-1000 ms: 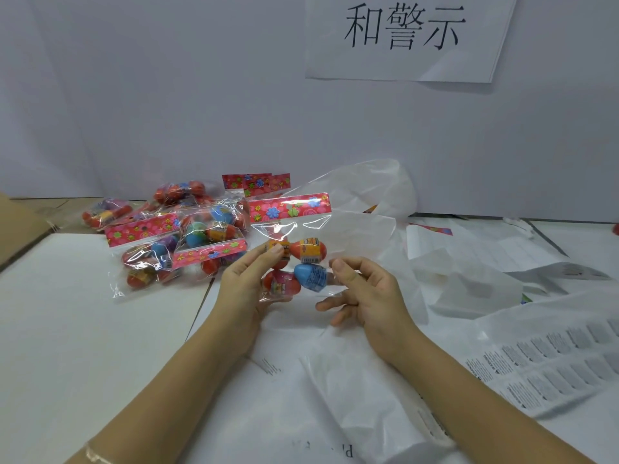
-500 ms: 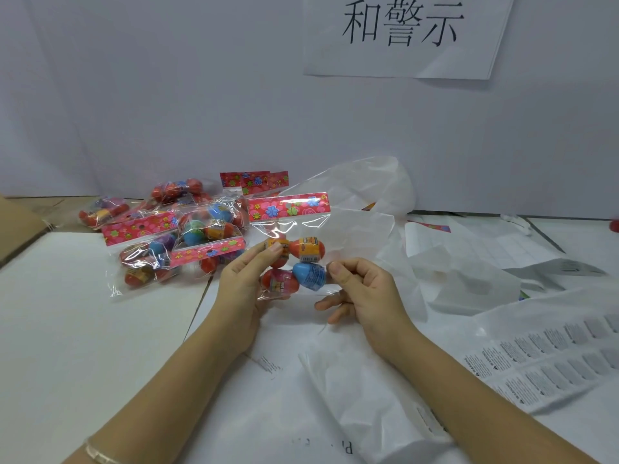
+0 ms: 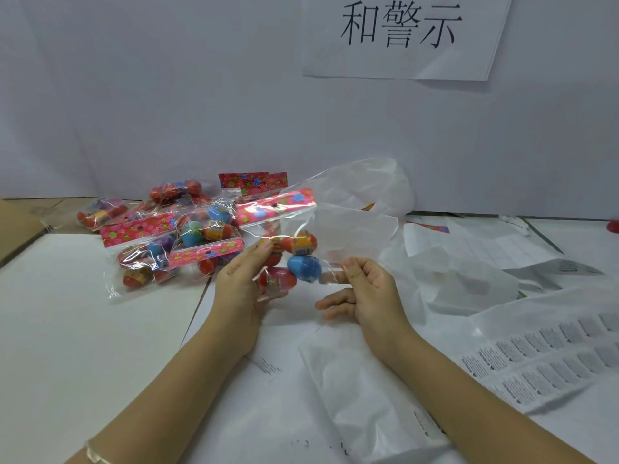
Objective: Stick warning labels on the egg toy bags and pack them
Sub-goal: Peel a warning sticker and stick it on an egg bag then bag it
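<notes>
An egg toy bag (image 3: 294,252), clear plastic with a pink flowered header, is held upright above the table's middle. It holds orange, blue and red eggs. My left hand (image 3: 239,286) grips its left side around the eggs. My right hand (image 3: 363,284) pinches the bag's lower right edge between thumb and forefinger, the other fingers loosely curled. A pile of several more egg toy bags (image 3: 174,242) lies to the left behind my left hand. Warning label sheets (image 3: 549,356) lie at the right.
A large translucent white bag (image 3: 361,192) lies open behind the held bag, and another white bag (image 3: 365,396) lies flat under my right forearm. Crumpled label backing paper (image 3: 469,259) covers the right side. A brown cardboard edge (image 3: 16,229) shows at far left. A paper sign (image 3: 402,31) hangs on the wall.
My right thumb and forefinger have closed tighter on the bag's lower right edge. The bag and my left hand have stayed nearly where they were.
</notes>
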`<state>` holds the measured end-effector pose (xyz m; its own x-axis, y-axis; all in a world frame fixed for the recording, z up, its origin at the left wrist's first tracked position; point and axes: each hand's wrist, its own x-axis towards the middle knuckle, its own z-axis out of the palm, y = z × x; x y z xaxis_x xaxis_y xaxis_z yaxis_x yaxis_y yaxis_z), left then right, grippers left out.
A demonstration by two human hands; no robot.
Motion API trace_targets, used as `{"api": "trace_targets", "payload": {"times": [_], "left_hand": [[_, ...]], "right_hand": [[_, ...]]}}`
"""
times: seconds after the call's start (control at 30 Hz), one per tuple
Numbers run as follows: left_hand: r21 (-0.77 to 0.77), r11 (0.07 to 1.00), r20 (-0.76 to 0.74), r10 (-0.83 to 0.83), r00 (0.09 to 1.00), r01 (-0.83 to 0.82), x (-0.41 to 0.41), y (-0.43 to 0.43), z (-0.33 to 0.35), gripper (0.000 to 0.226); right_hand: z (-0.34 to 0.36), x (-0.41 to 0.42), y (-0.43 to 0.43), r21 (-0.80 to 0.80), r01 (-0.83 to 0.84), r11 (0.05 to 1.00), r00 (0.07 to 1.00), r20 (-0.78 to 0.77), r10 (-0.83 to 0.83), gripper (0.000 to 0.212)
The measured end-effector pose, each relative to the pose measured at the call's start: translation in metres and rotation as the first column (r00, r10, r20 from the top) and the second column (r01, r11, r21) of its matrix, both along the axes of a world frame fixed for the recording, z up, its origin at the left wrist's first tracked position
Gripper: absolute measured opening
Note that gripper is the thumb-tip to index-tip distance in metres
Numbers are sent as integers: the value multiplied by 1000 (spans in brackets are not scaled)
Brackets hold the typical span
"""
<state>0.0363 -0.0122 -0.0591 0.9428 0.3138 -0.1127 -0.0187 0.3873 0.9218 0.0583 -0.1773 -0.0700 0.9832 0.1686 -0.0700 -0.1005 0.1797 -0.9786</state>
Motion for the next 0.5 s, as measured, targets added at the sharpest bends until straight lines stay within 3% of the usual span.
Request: {"api": "trace_targets", "payload": {"times": [0.13,0.33,0.5], "left_hand": [[-71,996,-34,46,998,-48,4,7,1,15],[-53,998,-18,29,999,-30,3,3,-2,13],[-46,999,4,-20,1000,20,2,2,-1,22]], "right_hand": [[0,0,-2,58,-13,998,999,32,12,17],[-1,-2,0,-50,-64,997,995,72,68,8],[1,-2,-1,-15,-33,999,998,44,33,9]]}}
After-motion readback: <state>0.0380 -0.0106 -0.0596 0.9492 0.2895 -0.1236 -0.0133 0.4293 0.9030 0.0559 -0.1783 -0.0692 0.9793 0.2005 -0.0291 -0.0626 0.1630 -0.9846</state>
